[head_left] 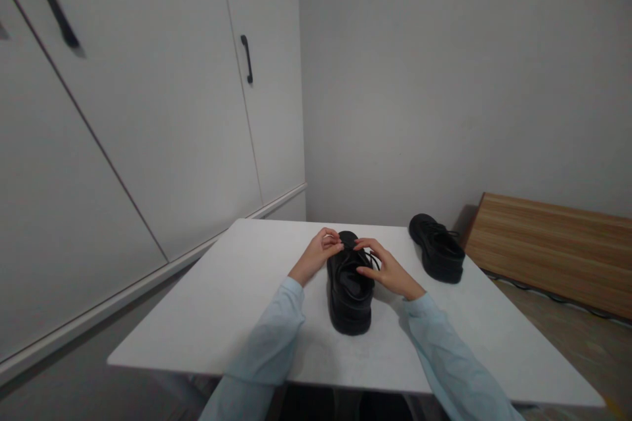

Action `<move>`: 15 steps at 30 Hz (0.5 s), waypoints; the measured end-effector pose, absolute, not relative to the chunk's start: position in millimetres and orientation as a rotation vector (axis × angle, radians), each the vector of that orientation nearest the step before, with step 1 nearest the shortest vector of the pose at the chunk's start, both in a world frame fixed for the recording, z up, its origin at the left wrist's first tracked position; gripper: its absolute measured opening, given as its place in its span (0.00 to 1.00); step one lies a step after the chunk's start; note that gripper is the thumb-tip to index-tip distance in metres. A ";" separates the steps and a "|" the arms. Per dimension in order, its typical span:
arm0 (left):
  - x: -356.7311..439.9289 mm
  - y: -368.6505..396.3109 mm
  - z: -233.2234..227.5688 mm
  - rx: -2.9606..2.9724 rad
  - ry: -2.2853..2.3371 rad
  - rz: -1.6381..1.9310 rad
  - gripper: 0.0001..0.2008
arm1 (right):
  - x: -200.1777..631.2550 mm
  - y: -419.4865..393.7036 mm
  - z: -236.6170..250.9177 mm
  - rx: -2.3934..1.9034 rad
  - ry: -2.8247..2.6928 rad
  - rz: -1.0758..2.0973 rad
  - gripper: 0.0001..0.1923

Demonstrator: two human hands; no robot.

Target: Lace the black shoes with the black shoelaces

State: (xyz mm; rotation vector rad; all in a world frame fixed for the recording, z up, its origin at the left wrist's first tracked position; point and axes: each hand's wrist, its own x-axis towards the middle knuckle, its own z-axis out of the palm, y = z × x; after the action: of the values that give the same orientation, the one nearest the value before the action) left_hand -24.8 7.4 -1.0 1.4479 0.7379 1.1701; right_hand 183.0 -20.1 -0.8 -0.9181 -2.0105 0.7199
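Observation:
A black lace-up shoe (349,315) rests sole-down near the middle of the white table, its toe pointing away from me and its heel toward me. On the left of its lacing, my left hand (320,253) is closed, thumb and fingertips together at what looks like the shoelace. My right hand (388,269) is at the right of the shoe, its thumb and fingers apart, with fingertips touching the lace area and the thumb near the shoe opening. Loose dark lace loops (374,259) show beside the right fingers. The fingers partly hide the lacing.
A second black lace-up shoe (439,253) stands at the right rear edge of the white table (237,302). White cabinets (172,111) with black handles rise on the left. A wood-grain panel (553,250) leans by the grey wall (444,78) on the right.

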 end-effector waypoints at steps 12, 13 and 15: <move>-25.6 6.5 -0.5 1.329 0.696 1.217 0.20 | 183.6 -18.9 -2.1 -0.994 -1.997 0.724 0.24; -25.5 6.8 -1.1 1.326 0.690 1.212 0.20 | 183.8 -18.6 -2.5 -0.997 -1.996 0.729 0.24; -25.3 7.6 -1.9 1.334 0.681 1.213 0.19 | 184.0 -17.9 -3.4 -1.004 -1.991 0.740 0.25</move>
State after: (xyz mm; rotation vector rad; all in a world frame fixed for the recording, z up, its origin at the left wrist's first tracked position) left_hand -25.3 7.6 -1.9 1.3339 0.6806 1.2130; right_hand 184.0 -17.9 -3.4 -1.0039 -1.9913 0.7396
